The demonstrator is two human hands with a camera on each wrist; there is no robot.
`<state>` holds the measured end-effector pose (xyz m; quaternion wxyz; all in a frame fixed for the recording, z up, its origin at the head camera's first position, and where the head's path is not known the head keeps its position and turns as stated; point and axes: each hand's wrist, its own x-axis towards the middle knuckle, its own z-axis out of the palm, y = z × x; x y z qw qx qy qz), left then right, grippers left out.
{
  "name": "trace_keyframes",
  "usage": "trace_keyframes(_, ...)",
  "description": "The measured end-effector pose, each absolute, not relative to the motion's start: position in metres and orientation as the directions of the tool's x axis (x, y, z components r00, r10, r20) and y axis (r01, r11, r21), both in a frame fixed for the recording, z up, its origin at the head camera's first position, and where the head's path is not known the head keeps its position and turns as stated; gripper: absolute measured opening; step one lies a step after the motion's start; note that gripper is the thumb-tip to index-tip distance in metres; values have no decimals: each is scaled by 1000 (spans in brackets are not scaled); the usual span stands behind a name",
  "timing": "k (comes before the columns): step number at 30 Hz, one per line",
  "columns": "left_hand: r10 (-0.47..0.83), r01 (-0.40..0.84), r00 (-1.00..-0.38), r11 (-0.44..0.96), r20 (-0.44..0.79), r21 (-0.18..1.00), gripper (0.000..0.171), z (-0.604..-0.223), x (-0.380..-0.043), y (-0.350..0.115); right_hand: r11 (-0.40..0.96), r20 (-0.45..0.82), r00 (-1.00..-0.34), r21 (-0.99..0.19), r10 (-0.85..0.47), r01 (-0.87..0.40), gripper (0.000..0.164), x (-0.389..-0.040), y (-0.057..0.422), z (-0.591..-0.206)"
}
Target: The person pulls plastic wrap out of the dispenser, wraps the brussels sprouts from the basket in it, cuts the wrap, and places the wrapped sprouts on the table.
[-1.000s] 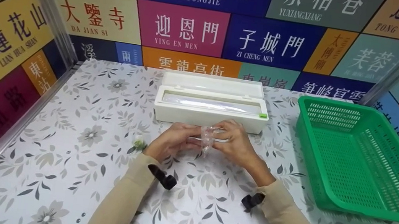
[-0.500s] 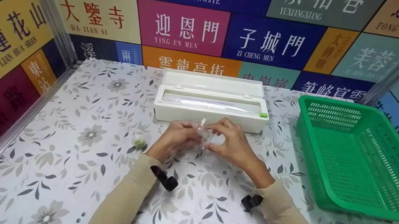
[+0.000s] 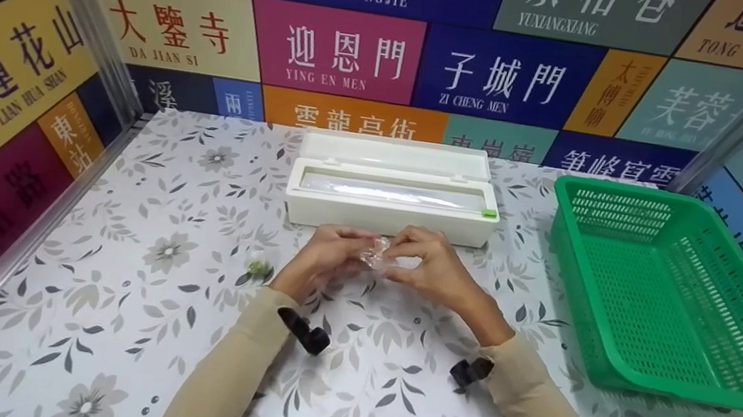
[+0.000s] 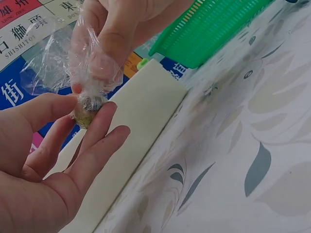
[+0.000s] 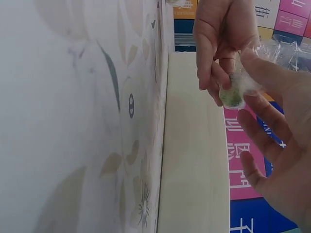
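Note:
A small, round greenish piece (image 5: 232, 96) is wrapped in clear cling film (image 4: 48, 68), whose loose end puffs out above it. My left hand (image 3: 326, 256) pinches the piece between thumb and fingers in the left wrist view. From the other side, my right hand (image 3: 435, 267) pinches the gathered film just above the piece. Both hands meet in front of a white cling film dispenser (image 3: 387, 223). To the left of the left hand, a second small green-and-white piece (image 3: 258, 264) lies on the table; it looks film-wrapped too.
The dispenser stands with its lid (image 3: 396, 154) raised at the back, film showing inside and a small green slider (image 3: 488, 213) at its right end. A green plastic basket (image 3: 698, 396) sits on the right. Printed panels enclose the flower-patterned table (image 3: 113, 318).
The film between the hands has been gathered into a smaller bunch. My right fingers opened a little, then closed in on it again. The dispenser, basket and other piece stay put.

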<state>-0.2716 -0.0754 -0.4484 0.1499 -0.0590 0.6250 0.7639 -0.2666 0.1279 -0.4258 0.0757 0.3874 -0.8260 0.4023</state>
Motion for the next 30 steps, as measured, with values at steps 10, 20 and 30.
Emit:
trace_keyframes(10, 186, -277, -954, -235, -236, 932, 31, -446, -271, -75, 400, 145, -944, -879, -295, -260, 22, -266, 123, -423)
trace_keyframes(20, 221, -254, -955, -255, -199, 933, 34, -446, -270, -75, 301, 8, -973, -950, -232, -80, 23, -272, 124, -422)
trace_keyframes(30, 297, -239, -940, -219, -169, 946, 38, -448, -270, -80, 284, 93, -976, -947, -195, -147, 22, -270, 124, -423)
